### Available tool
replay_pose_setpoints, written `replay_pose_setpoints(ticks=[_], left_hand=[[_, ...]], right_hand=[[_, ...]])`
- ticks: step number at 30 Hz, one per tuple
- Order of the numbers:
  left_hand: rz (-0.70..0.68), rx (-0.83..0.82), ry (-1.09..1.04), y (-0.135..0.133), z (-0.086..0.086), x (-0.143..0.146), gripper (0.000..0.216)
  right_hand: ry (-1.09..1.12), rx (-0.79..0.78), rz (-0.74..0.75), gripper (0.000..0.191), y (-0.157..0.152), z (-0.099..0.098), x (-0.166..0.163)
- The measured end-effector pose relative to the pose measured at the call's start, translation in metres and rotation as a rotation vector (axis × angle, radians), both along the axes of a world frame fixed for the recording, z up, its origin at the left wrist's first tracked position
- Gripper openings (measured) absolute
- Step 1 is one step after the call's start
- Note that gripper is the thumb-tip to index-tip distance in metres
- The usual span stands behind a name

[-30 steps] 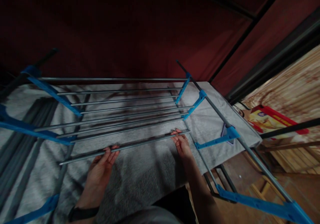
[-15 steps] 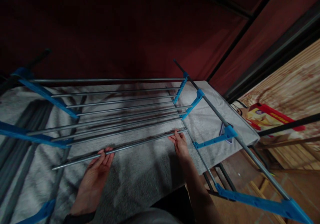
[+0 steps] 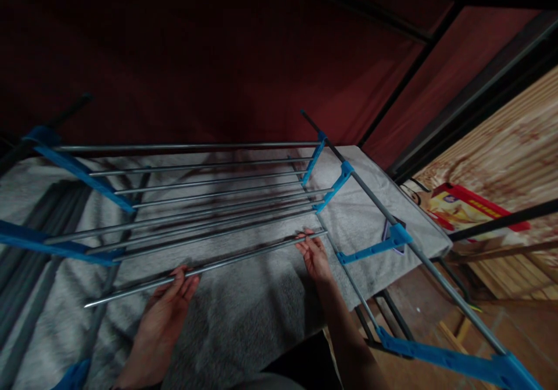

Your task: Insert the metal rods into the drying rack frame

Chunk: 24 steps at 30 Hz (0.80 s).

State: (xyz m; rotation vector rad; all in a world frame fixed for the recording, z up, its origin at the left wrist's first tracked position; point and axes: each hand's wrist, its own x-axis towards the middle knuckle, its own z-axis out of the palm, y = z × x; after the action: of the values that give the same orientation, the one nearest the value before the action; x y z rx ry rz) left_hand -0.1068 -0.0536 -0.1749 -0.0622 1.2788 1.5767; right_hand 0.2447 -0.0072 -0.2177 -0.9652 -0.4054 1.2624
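A thin grey metal rod (image 3: 244,257) lies across both my hands. My left hand (image 3: 172,297) grips it left of its middle, with the fingers bent round it. Close to its right end, my right hand (image 3: 313,254) pinches the same rod. Beyond it stands a rack frame of grey tubes with blue plastic brackets; several rods (image 3: 209,208) span from the left bracket (image 3: 78,249) to the right bracket (image 3: 333,188). Nearer on the right side, another blue bracket (image 3: 375,248) has no rod in it. The held rod's ends are apart from the brackets.
Grey fleece cloth (image 3: 244,314) covers the surface under the rack. Several loose grey tubes (image 3: 39,244) lie at the left. A dark object (image 3: 394,236) is behind the right bracket. A red and yellow box (image 3: 471,207) stands at the far right, beyond a dark post.
The left end of the rod has come slightly lower and nearer, along with my left hand. My right hand keeps about the same place. The view has shifted a little.
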Motion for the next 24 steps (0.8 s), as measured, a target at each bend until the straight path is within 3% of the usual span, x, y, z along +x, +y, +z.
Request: replay_pose_setpoints(ticks=[5,12,24], left_hand=[[-0.050,0.012,0.017,-0.001,0.006,0.001,0.026],[-0.059,0.017,0.016,-0.003,0.010,0.006,0.022],[-0.071,0.039,-0.016,-0.004,0.003,-0.003,0.025]], right_hand=[[-0.061,-0.010,-0.109,0.042,0.004,-0.001,-0.008],[-0.024,0.004,-0.033,0.035,0.001,0.008,-0.005],[-0.032,-0.070,-0.081,0.027,0.002,0.015,-0.009]])
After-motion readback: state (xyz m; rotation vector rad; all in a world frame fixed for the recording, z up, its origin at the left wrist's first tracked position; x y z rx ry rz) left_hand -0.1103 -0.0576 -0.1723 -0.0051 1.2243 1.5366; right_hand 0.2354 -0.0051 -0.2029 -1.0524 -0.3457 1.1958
